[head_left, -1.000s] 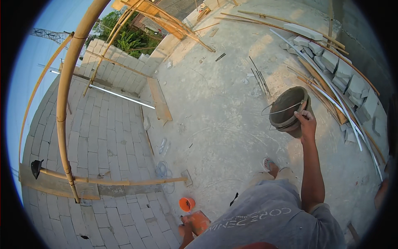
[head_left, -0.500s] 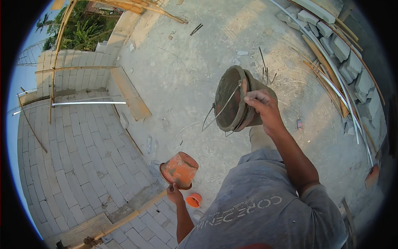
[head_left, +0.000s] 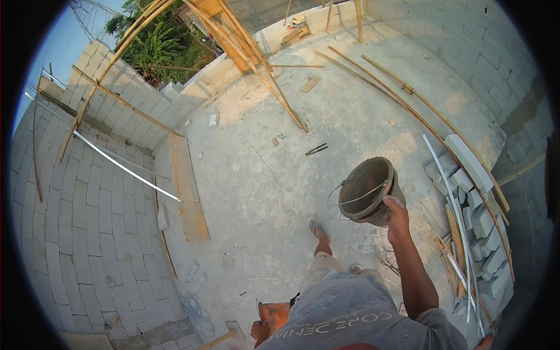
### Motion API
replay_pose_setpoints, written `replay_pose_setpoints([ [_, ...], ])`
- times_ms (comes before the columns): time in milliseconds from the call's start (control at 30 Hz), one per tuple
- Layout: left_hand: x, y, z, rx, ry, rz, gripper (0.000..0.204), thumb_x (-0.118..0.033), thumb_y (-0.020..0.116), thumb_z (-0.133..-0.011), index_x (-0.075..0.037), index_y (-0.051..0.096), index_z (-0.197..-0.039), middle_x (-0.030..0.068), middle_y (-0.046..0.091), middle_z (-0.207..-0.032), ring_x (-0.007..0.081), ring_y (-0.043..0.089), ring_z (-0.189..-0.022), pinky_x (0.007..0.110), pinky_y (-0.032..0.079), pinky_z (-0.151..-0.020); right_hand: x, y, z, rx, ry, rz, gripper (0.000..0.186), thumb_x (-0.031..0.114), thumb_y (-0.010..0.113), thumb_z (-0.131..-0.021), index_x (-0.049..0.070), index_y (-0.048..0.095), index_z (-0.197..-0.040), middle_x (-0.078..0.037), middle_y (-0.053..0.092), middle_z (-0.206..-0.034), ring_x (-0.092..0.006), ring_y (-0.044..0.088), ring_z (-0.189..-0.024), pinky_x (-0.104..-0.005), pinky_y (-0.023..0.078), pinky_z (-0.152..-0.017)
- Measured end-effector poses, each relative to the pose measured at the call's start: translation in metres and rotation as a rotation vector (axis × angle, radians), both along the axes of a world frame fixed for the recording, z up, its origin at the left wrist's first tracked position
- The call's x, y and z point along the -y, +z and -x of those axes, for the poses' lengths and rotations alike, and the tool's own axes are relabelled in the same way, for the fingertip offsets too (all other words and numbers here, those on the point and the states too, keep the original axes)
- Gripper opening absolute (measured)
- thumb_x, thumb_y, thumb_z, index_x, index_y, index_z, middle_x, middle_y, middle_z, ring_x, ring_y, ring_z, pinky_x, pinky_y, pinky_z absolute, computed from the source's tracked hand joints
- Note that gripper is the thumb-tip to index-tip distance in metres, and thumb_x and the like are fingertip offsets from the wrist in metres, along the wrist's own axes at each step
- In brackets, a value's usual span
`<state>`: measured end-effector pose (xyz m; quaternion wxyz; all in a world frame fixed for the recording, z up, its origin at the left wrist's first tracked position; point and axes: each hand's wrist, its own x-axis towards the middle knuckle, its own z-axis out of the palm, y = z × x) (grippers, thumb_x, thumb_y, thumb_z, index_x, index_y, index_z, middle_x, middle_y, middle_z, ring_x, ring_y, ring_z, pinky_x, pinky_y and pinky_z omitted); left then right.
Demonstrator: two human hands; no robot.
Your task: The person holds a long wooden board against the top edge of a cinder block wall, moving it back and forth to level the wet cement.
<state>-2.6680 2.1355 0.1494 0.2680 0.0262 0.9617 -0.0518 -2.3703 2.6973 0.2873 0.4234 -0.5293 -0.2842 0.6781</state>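
Note:
My right hand [head_left: 396,220] is closed on the rim of a stack of grimy grey buckets [head_left: 361,185], tilted with the wire handles hanging, held out right of my body above the concrete floor. At the lower edge, my left hand [head_left: 260,330] grips an orange bucket [head_left: 274,315], partly hidden beside my shirt. My sandalled feet [head_left: 319,233] show between the two hands.
Broken white blocks [head_left: 484,227] lie with poles and white strips [head_left: 443,169] at right. A long board [head_left: 189,204] lies along the left block wall [head_left: 93,221]. Bamboo scaffolding [head_left: 239,41] leans at the back. Pincers [head_left: 316,149] and a coiled clear hose [head_left: 195,306] are on the floor.
My left hand raised the orange bucket, then lowered it back beside my body. The grey buckets moved lower in view. My view has shifted toward the back of the floor.

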Motion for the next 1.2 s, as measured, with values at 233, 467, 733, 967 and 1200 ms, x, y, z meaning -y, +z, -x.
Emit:
replay_pose_setpoints([
  [233,-0.155,-0.089,0.129,0.004,-0.022,0.090,0.041,-0.040,0.066,-0.072,-0.007,0.070,-0.097,0.0131,0.071,-0.093,0.0326,0.067,-0.092,0.047,0.049,-0.085,-0.119,0.014,0.043,-0.093,-0.337,-0.055,0.033,0.026,0.060,-0.086,0.004,0.061,-0.111,-0.005,0.060,-0.103,-0.0165,0.054,-0.090,-0.0315,0.041,-0.077],
  [467,-0.400,-0.024,0.263,-0.191,-0.230,-0.177,0.039,-0.036,0.067,-0.073,-0.008,0.069,-0.100,0.0137,0.070,-0.097,0.0309,0.067,-0.094,0.044,0.048,-0.088,-0.227,0.001,0.048,-0.155,-0.696,-0.093,0.026,0.030,0.063,-0.084,0.009,0.063,-0.100,-0.002,0.062,-0.095,-0.0154,0.054,-0.080,-0.0279,0.038,-0.069],
  [733,-0.607,-0.003,0.327,-0.390,-0.137,-0.418,0.034,-0.031,0.065,-0.075,-0.005,0.064,-0.096,0.0149,0.070,-0.092,0.0330,0.067,-0.089,0.046,0.049,-0.082,-0.373,-0.066,0.061,-0.168,-0.840,-0.019,0.016,0.023,0.062,-0.085,0.012,0.054,-0.094,-0.003,0.061,-0.090,-0.0136,0.058,-0.073,-0.0286,0.045,-0.060],
  [967,-0.753,0.004,0.302,-0.290,-0.011,-0.302,0.041,-0.037,0.063,-0.074,-0.003,0.065,-0.098,0.0159,0.070,-0.093,0.0348,0.067,-0.088,0.045,0.050,-0.084,-0.542,-0.084,0.082,-0.348,-0.818,0.036,0.032,0.020,0.064,-0.084,0.006,0.056,-0.111,-0.006,0.058,-0.109,-0.0194,0.056,-0.100,-0.0324,0.043,-0.078],
  [1200,-0.893,0.004,0.277,-0.033,-0.024,-0.073,0.042,-0.041,0.062,-0.076,-0.005,0.071,-0.095,0.0142,0.071,-0.095,0.0329,0.067,-0.094,0.045,0.049,-0.086,-0.708,-0.069,0.106,-0.335,-0.722,-0.009,0.032,0.021,0.060,-0.088,0.002,0.054,-0.113,-0.009,0.058,-0.113,-0.0231,0.054,-0.109,-0.0347,0.043,-0.095],
])
